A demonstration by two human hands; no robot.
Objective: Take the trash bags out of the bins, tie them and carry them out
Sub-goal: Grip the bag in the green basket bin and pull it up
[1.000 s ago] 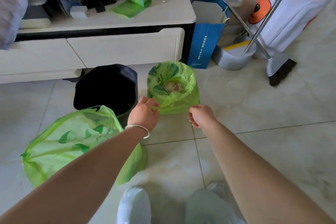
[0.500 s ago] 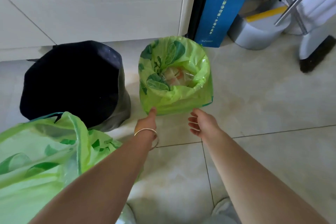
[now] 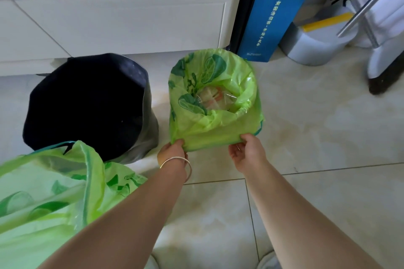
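Observation:
A small bin lined with a green leaf-print trash bag stands on the tiled floor, with wrappers visible inside. My left hand pinches the folded-over lower hem of that bag at its near left. My right hand grips the same hem at the near right. A silver bangle sits on my left wrist. A second green leaf-print trash bag lies loose on the floor at the lower left, partly behind my left forearm. A black bin stands between the two bags.
A white drawer cabinet runs along the back. A blue paper bag leans at its right end, beside a grey dustpan and a broom with metal handles. My shoes show at the bottom edge.
The view has dropped and come closer to the small bin. Both hands went from hovering open in front of the bag to gripping its lower hem.

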